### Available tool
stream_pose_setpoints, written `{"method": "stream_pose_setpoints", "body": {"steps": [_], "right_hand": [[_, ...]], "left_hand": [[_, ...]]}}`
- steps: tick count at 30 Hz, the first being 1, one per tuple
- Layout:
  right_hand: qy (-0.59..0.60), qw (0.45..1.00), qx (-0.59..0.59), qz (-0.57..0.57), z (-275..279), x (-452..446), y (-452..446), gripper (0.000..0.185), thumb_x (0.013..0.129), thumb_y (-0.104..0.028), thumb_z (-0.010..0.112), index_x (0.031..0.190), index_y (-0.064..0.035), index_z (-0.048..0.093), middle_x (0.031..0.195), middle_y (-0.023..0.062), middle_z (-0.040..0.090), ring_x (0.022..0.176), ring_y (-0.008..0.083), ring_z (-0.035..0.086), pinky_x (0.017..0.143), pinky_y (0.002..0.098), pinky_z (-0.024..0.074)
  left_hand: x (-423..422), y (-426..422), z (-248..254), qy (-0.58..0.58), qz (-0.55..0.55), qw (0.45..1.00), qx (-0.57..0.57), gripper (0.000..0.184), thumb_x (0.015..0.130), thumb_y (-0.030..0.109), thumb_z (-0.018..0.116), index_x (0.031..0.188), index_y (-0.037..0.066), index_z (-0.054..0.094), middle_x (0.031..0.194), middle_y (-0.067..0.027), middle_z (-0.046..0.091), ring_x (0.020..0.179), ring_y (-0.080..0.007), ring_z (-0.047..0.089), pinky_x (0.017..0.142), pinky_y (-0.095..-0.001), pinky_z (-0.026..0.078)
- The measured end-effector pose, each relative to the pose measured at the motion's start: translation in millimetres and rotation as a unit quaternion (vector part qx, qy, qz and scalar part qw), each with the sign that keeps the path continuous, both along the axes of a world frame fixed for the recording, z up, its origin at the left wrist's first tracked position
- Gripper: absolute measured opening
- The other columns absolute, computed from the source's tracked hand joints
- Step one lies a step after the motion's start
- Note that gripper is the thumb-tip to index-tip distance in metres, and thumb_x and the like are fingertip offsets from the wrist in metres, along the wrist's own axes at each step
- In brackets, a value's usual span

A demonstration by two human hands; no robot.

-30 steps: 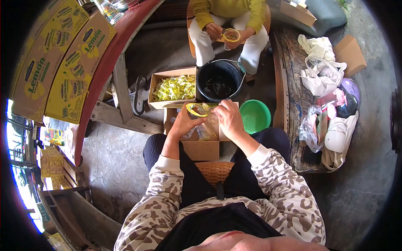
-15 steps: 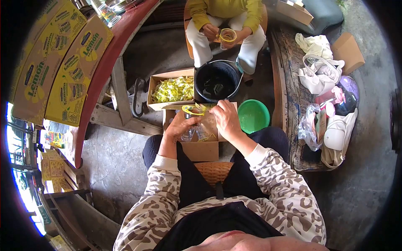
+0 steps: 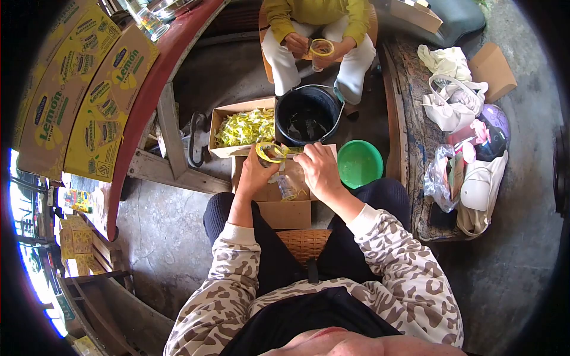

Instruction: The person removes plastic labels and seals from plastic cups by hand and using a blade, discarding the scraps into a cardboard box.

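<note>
My left hand (image 3: pixel 256 176) is wrapped round a clear plastic cup with a yellow rim (image 3: pixel 272 152), its mouth tilted up toward me. Beside it, my right hand (image 3: pixel 321 169) is closed, fingers pinched near the right side of the rim. A thin strip or tool shows between those fingers and the cup; I cannot make out which. Both hands are above an open cardboard box (image 3: pixel 285 214) between my knees. Inside that box lies a clear plastic cup (image 3: pixel 287 188).
A cardboard box of yellow strips (image 3: pixel 244 126) adjoins a black bucket (image 3: pixel 308 115). To the right is a green basin (image 3: pixel 360 164). Opposite sits a person (image 3: pixel 319 35) holding another yellow-rimmed cup (image 3: pixel 322 48). A bench with bags (image 3: pixel 454 110) stands right, a red-edged table (image 3: pixel 155 77) left.
The cup in my left hand has turned so its mouth faces me more, and the left hand has come up round its side. My right hand stays close to the rim.
</note>
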State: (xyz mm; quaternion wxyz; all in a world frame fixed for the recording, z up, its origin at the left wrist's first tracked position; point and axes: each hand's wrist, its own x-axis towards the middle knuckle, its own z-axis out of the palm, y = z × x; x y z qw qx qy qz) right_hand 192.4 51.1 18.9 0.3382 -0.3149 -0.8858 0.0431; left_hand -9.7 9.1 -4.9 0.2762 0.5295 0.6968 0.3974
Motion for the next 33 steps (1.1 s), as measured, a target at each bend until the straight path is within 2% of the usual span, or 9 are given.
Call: {"method": "stream_pose_setpoints", "body": {"steps": [6,8,13,15,18,20,25,29,33], "right_hand": [[0.01,1.0,-0.021,-0.009,1,-3,0,0.023,0.065,-0.001,0.07,0.086,-0.0064,0.062,0.091,0.0063,0.053,0.092,0.0247,0.053,0.082,0.0377,0.0439],[0.011,1.0,-0.022,-0.012,0,-4,0,0.021,0.066,0.0,0.069,0.085,-0.0061,0.062,0.09,0.0067,0.053,0.092,0.0252,0.053,0.081,0.0376,0.044],[0.06,0.994,-0.09,-0.026,-14,-4,4,0.013,0.072,0.003,0.066,0.082,-0.0049,0.063,0.086,0.0086,0.054,0.088,0.0279,0.055,0.077,0.0387,0.0454],[0.147,0.972,-0.185,-0.01,-20,-4,11,0.01,0.076,0.004,0.064,0.082,-0.0044,0.064,0.083,0.0098,0.055,0.084,0.03,0.056,0.075,0.0406,0.0468],[0.174,0.958,-0.226,-0.014,-22,-1,12,0.01,0.077,0.004,0.065,0.083,-0.0047,0.065,0.082,0.0098,0.055,0.082,0.0305,0.056,0.073,0.0421,0.0473],[0.18,0.956,-0.232,-0.018,-17,0,10,0.01,0.077,0.003,0.067,0.083,-0.0049,0.065,0.083,0.0094,0.055,0.082,0.0303,0.056,0.073,0.0419,0.0473],[0.11,0.99,-0.086,-0.012,3,0,3,0.011,0.075,0.002,0.071,0.081,-0.0068,0.066,0.082,0.0063,0.053,0.083,0.0259,0.055,0.075,0.0379,0.046],[0.03,0.999,-0.035,-0.001,2,0,-1,0.026,0.064,0.0,0.075,0.087,-0.007,0.065,0.089,0.006,0.053,0.089,0.0249,0.054,0.08,0.0377,0.0452],[0.002,1.0,-0.003,-0.004,-2,-1,0,0.034,0.059,-0.002,0.076,0.09,-0.007,0.064,0.092,0.0066,0.053,0.091,0.0253,0.053,0.081,0.0386,0.045]], "left_hand": [[-2,1,-6,-0.085,-0.031,0.995,-0.035,0.048,0.076,0.021,0.072,0.116,-0.002,0.058,0.11,-0.0174,0.067,0.102,-0.0265,0.064,0.091,-0.0377,0.049],[2,-1,1,-0.196,-0.047,0.978,-0.053,0.045,0.075,0.016,0.069,0.115,-0.003,0.06,0.108,-0.0103,0.067,0.097,-0.0178,0.061,0.087,-0.0332,0.048],[1,-1,-6,-0.192,-0.077,0.977,-0.055,0.048,0.074,0.015,0.071,0.117,-0.003,0.058,0.106,-0.0109,0.067,0.094,-0.0184,0.061,0.086,-0.0318,0.049],[-1,0,-11,-0.201,-0.078,0.975,-0.059,0.049,0.075,0.017,0.071,0.118,-0.003,0.058,0.106,-0.0108,0.067,0.094,-0.0181,0.061,0.086,-0.0317,0.049],[-4,1,-20,-0.174,-0.057,0.983,-0.023,0.053,0.075,0.019,0.074,0.12,-0.003,0.056,0.105,-0.0124,0.068,0.095,-0.0199,0.064,0.086,-0.033,0.051],[-5,2,-20,-0.092,-0.031,0.995,-0.007,0.06,0.074,0.023,0.077,0.123,-0.002,0.053,0.106,-0.0146,0.069,0.098,-0.0225,0.066,0.087,-0.0353,0.052],[5,-2,-1,-0.004,0.002,0.999,0.038,0.066,0.073,0.026,0.079,0.124,-0.004,0.051,0.107,-0.0189,0.068,0.101,-0.0296,0.067,0.087,-0.0384,0.052],[6,-2,6,0.018,0.014,1.0,0.014,0.068,0.073,0.027,0.078,0.125,-0.005,0.049,0.108,-0.022,0.067,0.103,-0.0348,0.066,0.089,-0.0409,0.051],[2,0,-12,0.021,0.016,0.999,0.041,0.062,0.074,0.025,0.076,0.123,-0.004,0.051,0.107,-0.0203,0.068,0.101,-0.0317,0.066,0.088,-0.0394,0.051]]}}
